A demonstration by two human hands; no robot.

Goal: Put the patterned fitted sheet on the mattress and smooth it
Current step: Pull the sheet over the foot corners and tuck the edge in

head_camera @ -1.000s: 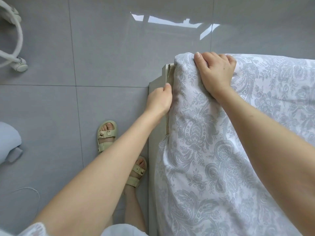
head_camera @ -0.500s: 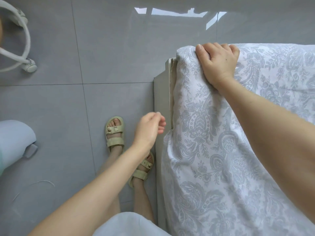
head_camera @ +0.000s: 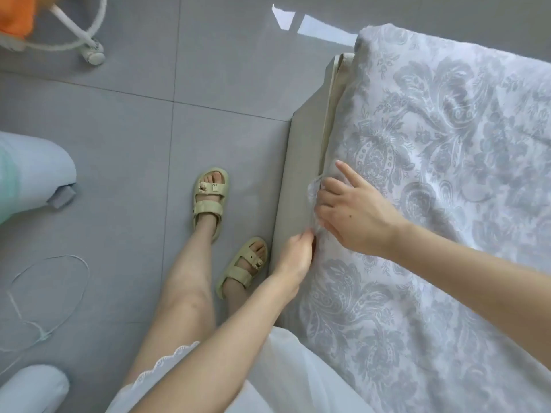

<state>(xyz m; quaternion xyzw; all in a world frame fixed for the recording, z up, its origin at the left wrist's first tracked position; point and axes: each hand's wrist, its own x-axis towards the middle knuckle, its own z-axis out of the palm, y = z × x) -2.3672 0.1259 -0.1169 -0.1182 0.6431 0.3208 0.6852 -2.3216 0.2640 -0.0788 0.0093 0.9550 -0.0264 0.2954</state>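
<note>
Tucking stage: side hem of the patterned fitted sheet (head_camera: 447,174) is being worked down the mattress (head_camera: 330,108) edge, above the bed base (head_camera: 298,162).
Sheet position: spread over the mattress top; hem beside the hands is bunched, not yet under.
Left hand (head_camera: 295,254): fingertips pinch the hem low at the mattress side.
Right hand (head_camera: 354,213): lies on the sheet just above the left, index finger straight, other fingers bent into the bunched hem; whether they grip it cannot be told.
Done, by judgement: sheet on, far corner seemingly seated.
Remaining: this side's tuck; near corners out of view; wrinkles across the top need smoothing.
</note>
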